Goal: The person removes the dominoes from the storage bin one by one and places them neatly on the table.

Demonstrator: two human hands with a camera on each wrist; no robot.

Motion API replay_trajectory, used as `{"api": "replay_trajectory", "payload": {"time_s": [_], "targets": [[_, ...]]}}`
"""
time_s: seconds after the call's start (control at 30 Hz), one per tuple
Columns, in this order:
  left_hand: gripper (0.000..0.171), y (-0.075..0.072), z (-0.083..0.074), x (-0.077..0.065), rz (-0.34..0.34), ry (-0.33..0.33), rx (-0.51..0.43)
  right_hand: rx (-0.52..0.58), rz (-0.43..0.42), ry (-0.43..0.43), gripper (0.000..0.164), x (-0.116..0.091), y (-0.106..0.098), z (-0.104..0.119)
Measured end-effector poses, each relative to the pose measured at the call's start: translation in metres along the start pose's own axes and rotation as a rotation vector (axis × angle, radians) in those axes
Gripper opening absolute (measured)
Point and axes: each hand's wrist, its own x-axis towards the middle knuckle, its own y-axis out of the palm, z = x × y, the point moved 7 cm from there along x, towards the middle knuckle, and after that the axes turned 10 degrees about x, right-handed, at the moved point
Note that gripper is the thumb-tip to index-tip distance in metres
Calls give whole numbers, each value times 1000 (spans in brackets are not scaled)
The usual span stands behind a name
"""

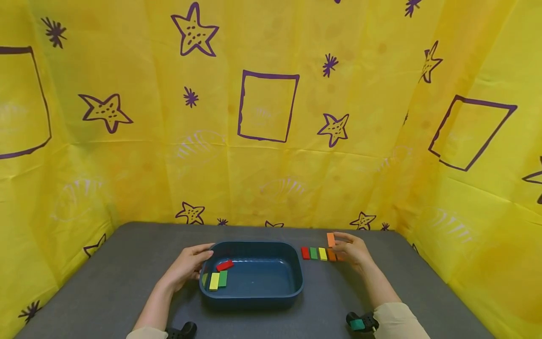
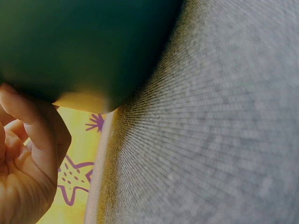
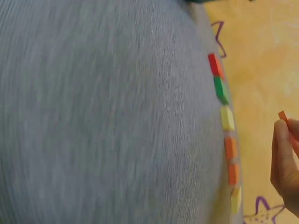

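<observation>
My left hand (image 1: 188, 266) grips the left rim of a dark blue rectangular bin (image 1: 254, 297), its thumb over the edge. Inside the bin, at the left end, lie a red block (image 1: 225, 265), a yellow block (image 1: 214, 281) and a green block (image 1: 223, 278). Right of the bin, my right hand (image 1: 353, 252) pinches an orange block (image 1: 331, 239), raised above a row of small blocks. That row holds a red block (image 3: 216, 65), a green block (image 3: 221, 89), a yellow block (image 3: 227, 118), an orange block (image 3: 231, 148) and more beyond, partly hidden by the hand in the head view.
A dark grey tabletop (image 1: 106, 282) lies under everything. Yellow cloth (image 1: 271, 188) with purple stars and squares hangs along its back and both sides. Each wrist wears a black strap, the right strap (image 1: 362, 322) with a green patch.
</observation>
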Motion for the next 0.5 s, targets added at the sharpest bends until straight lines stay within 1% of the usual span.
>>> {"api": "replay_trajectory", "payload": {"time_s": [0.13, 0.33, 0.5], "targets": [[52, -1, 0, 0, 2, 5, 0, -2, -26, -4, 59, 1, -15, -2], [54, 0, 1, 1, 18, 12, -7, 35, -77, -5, 59, 2, -41, -10], [52, 0, 0, 1, 8, -7, -4, 73, -138, -5, 60, 0, -63, -14]]}}
